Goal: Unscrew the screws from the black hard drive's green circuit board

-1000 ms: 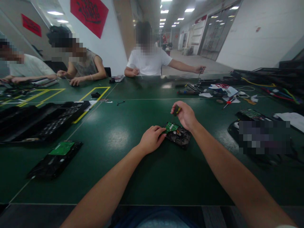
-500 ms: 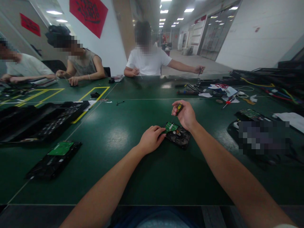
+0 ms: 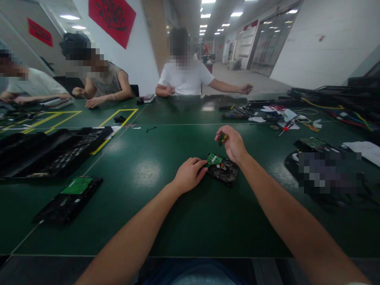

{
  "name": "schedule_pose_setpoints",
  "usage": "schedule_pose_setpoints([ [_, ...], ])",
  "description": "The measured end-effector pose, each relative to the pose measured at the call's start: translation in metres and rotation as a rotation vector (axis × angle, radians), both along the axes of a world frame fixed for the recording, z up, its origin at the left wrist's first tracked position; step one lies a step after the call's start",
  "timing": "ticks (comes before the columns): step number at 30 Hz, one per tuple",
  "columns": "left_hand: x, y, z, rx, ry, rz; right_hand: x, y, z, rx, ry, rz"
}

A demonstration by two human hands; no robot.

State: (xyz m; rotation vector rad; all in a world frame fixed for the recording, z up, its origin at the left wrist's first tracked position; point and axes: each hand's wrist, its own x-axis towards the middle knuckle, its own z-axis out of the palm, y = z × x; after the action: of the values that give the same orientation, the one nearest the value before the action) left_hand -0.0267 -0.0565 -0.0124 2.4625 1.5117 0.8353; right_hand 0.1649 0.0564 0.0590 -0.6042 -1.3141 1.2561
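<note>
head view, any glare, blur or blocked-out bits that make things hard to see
Head view: glare whitens the table left of the left hand; head view: the tool in the right hand looks soft, its tip unclear; head view: pixel blocks mask part of the dark heap at right.

We turned tool (image 3: 225, 139) in our right hand (image 3: 233, 143): half second earlier, handle showed sharply and more fully; by now it showed blurred, partly behind fingers. Opposite us, white-shirted co-worker (image 3: 187, 81) brought outstretched hand (image 3: 246, 89) slightly lower and inward. Grey-topped co-worker's hand (image 3: 95, 101) lay flatter; black thing under it had left our sight.
</note>
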Motion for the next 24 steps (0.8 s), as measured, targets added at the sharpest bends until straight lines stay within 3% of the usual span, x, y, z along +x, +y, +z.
schedule_pose_setpoints([
  [4,-0.0002,0.0008,-0.0011,0.000,-0.001,0.002,-0.0014,-0.0026,0.0017,-0.097,0.100,0.104],
  [9,-0.0002,0.0011,-0.0014,-0.001,0.002,0.005,-0.0027,-0.0044,0.0011,-0.109,0.153,0.168],
  [24,0.0007,0.0000,0.0005,0.005,0.005,-0.001,-0.0031,-0.0029,-0.0020,-0.009,0.049,0.058],
])
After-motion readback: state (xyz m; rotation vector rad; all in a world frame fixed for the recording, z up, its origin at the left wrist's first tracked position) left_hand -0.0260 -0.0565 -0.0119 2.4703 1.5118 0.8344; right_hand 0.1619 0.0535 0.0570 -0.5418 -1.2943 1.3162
